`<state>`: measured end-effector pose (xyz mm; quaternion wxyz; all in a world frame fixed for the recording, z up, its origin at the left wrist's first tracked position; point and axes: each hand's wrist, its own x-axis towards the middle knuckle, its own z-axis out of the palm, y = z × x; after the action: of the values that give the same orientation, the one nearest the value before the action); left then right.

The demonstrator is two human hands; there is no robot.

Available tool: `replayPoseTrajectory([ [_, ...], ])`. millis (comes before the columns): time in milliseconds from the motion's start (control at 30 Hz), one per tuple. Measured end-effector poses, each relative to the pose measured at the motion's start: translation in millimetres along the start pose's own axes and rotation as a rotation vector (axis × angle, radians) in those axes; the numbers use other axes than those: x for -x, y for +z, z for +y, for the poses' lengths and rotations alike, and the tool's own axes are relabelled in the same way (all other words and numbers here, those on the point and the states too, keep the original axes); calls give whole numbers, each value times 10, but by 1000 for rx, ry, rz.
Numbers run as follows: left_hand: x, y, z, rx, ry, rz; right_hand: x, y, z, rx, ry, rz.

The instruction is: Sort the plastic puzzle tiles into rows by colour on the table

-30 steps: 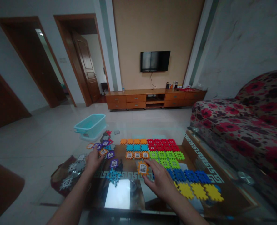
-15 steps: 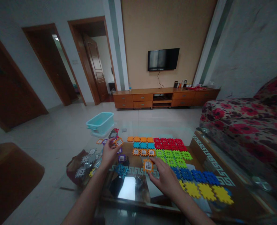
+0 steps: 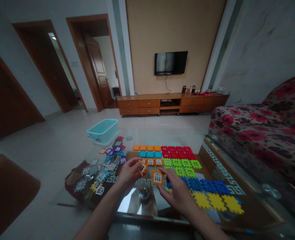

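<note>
My right hand (image 3: 176, 188) grips an orange window tile (image 3: 157, 177), a square toothed plastic piece with a white window print. In my left hand (image 3: 129, 175) is another orange tile (image 3: 142, 168), tilted, close to the first but apart from it. Beyond my hands, rows of tiles lie on the glass table: orange window tiles (image 3: 158, 162), light blue tiles (image 3: 150, 154), plain orange tiles (image 3: 150, 148), red tiles (image 3: 179, 152) and green tiles (image 3: 185, 163). Blue tiles (image 3: 207, 185) and yellow tiles (image 3: 216, 202) lie right of my right hand.
A loose pile of grey tiles (image 3: 94, 169), with purple tiles (image 3: 109, 151) and yellow ones, covers the table's left side. A light blue plastic bin (image 3: 103, 131) stands beyond it. A flowered sofa (image 3: 257, 123) is at the right, and a brown rounded seat (image 3: 12, 186) at the left.
My left hand has moved right and nearer with its orange tile, from the loose pile toward my right hand. My right hand still holds its tile in nearly the same place.
</note>
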<state>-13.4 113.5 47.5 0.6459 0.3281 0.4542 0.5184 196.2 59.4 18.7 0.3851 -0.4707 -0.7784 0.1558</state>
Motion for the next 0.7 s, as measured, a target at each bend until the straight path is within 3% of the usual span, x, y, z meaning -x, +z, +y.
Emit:
replayPoseTrajectory([
  [133,62,-17,-23,37,-86,-14,17,-4,-52,-19,-10,-18],
  [367,145,25,-315,42,-139,-58,43,19,-69,-29,-20,-56],
  [533,258,124,-231,2,-234,-8,44,-7,-44,-34,-9,-55],
  [700,326,129,-137,83,-312,-61,38,-7,-37,-46,-3,-67],
])
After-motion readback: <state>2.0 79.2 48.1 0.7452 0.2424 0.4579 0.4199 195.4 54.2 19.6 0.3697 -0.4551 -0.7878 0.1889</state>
